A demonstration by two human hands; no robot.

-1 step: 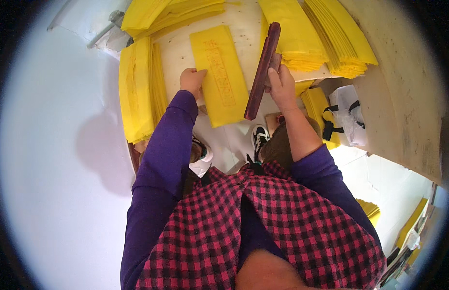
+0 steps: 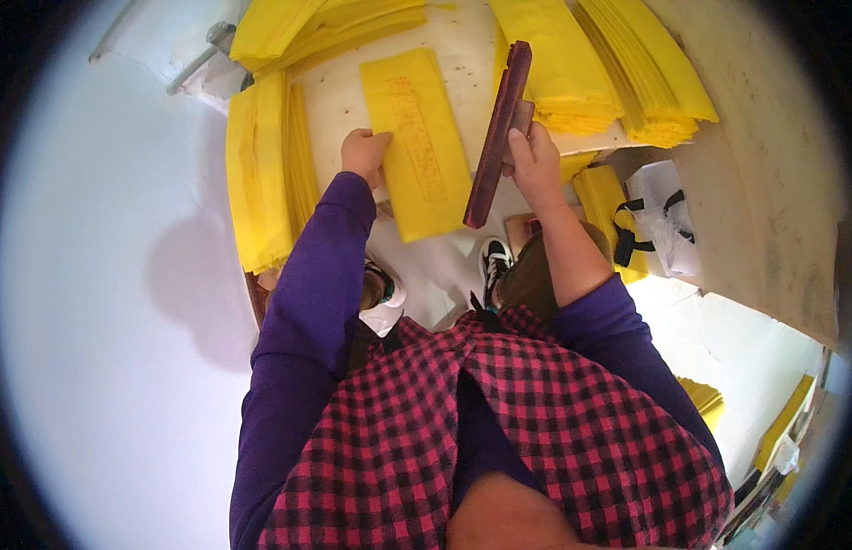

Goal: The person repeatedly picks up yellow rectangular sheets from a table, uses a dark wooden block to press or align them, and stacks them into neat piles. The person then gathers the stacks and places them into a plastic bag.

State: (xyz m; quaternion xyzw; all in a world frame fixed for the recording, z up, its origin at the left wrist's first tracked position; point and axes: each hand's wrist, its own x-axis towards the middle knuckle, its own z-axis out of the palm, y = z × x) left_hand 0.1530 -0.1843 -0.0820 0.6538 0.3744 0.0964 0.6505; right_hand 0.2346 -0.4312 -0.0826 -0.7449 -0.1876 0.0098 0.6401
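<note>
My left hand (image 2: 364, 156) pinches the left edge of a folded yellow sheet (image 2: 421, 147), thumb on top. A column of faint red printed marks runs down the sheet's face. Its near end reaches past the table's near edge. In my right hand (image 2: 536, 170) is a long, narrow, dark red stamp (image 2: 496, 137), gripped by the short wooden block on its back. It is raised just right of the sheet and tilted, its upper end leaning right. The stamp's printing face cannot be made out.
Stacks of folded yellow sheets lie at the left (image 2: 259, 174), far left (image 2: 325, 32) and far right (image 2: 572, 69) of the pale tabletop (image 2: 339, 101). A white bag (image 2: 659, 215) with black straps hangs or stands right of my knee. A wooden panel (image 2: 765, 183) rises at right.
</note>
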